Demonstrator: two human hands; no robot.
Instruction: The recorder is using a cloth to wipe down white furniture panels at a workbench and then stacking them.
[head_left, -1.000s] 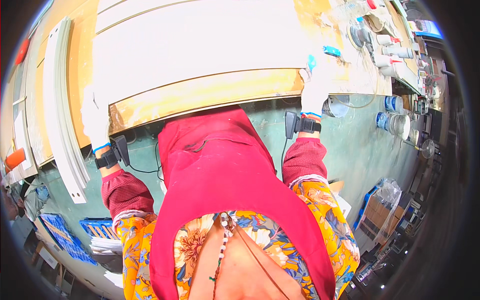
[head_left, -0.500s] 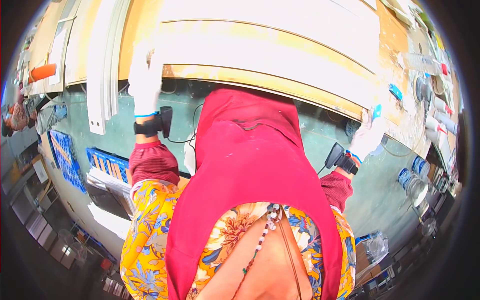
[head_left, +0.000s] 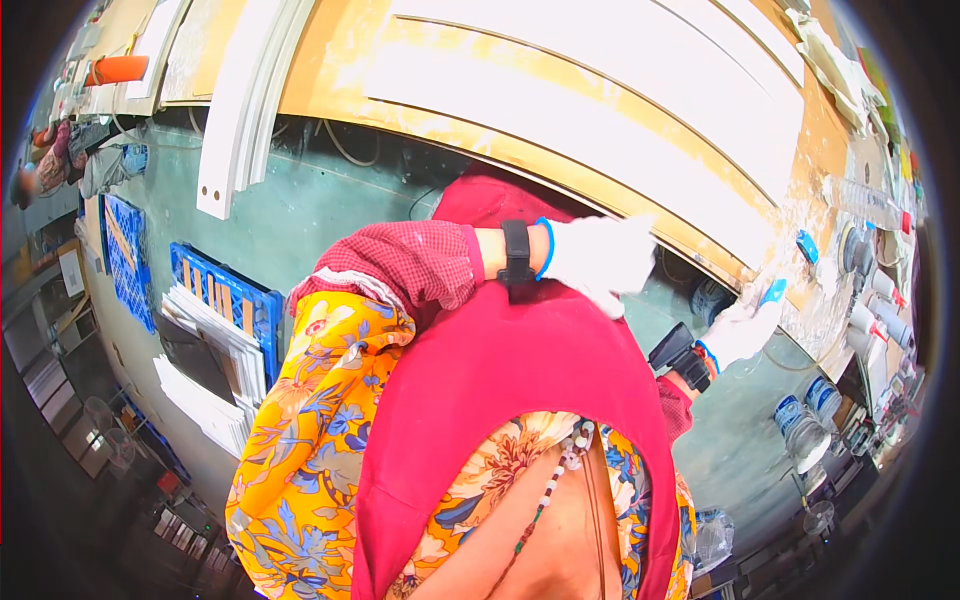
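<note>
The left hand, in a white glove, is in front of the chest, just below the edge of the workbench. Its fingers point to the right and down, loosely together; they hold nothing that I can see. On the left wrist sit a black strap and a blue band.

The right hand, also in a white glove, is at the bench edge on the right side. Fingers are curled upward around a small blue thing, but it is too small to say what it is, and I cannot tell if the grip is tight. A black device is on the right wrist.

On the bench lies a big white panel, flat, w/ its long side along the bench edge. The right hand is just beside its lower right corner; the left hand is near its lower edge but not touching it. A second blue piece lies on the bench close to the right hand.

At the left, white strips hang over the bench edge. Below them, on the green floor, stands a blue crate w/ white sheets.
</note>
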